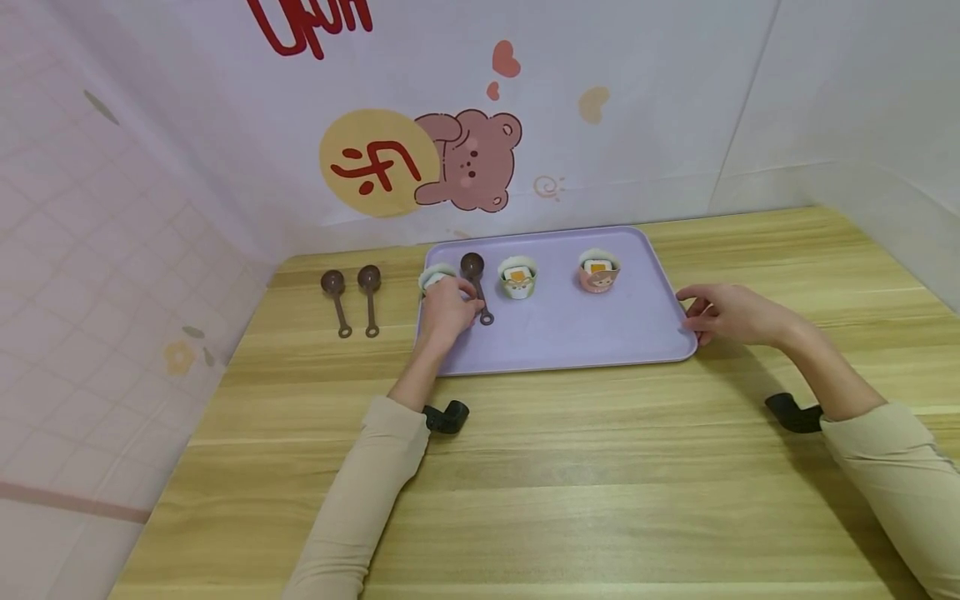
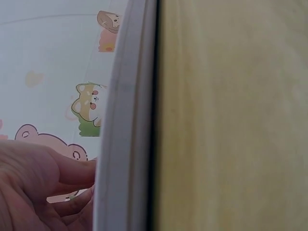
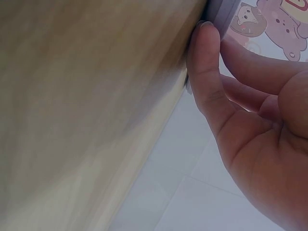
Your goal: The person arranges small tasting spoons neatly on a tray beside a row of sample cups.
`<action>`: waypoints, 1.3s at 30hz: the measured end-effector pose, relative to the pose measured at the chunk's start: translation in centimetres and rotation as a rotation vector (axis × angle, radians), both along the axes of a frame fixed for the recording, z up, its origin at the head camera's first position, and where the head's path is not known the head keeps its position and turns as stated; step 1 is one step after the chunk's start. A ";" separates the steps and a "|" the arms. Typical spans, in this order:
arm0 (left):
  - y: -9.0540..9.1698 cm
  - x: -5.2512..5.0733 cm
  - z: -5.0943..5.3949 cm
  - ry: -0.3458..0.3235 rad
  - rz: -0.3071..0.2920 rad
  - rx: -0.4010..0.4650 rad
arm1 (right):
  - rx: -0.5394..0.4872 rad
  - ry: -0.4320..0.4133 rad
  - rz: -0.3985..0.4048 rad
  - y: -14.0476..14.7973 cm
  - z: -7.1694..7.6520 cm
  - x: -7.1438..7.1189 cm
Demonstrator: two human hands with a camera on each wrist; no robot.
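A lilac tray point(image 1: 585, 333) lies at the back of the wooden table. My left hand point(image 1: 447, 312) reaches over its left side, finger and thumb pinching the handle of a brown measuring spoon point(image 1: 472, 265). The hand partly covers a pale green paper cup point(image 1: 433, 271). To the right stand a green animal-print cup point(image 1: 519, 289) and a pink cup point(image 1: 597, 283), each with a white and orange piece inside. My right hand point(image 1: 731, 314) grips the tray's right rim near the front corner; its thumb point(image 3: 207, 57) lies at the tray's edge in the right wrist view.
Two more brown spoons, one point(image 1: 334, 287) beside the other point(image 1: 370, 283), lie on the table left of the tray. A white printed cloth point(image 1: 637, 150) hangs behind the table.
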State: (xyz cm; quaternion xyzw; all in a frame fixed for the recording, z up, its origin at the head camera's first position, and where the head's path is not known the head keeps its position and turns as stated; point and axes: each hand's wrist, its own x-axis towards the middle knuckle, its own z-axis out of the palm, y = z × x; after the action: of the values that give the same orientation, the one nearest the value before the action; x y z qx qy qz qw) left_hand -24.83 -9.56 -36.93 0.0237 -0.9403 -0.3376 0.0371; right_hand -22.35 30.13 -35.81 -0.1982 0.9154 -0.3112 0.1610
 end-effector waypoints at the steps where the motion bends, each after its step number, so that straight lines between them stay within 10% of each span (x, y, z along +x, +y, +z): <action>1: 0.0 0.0 0.0 -0.004 -0.001 0.003 | 0.000 -0.001 -0.003 0.0 0.0 0.0; 39: -0.7 2.0 2.0 0.025 -0.103 0.228 | 0.013 0.009 0.011 0.0 0.1 0.1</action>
State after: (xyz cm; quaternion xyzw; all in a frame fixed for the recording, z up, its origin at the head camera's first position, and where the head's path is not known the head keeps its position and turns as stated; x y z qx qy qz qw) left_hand -22.82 -10.30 -34.96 -0.0249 -0.8952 -0.4440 0.0285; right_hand -22.29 30.17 -35.68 -0.2035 0.9170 -0.3036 0.1597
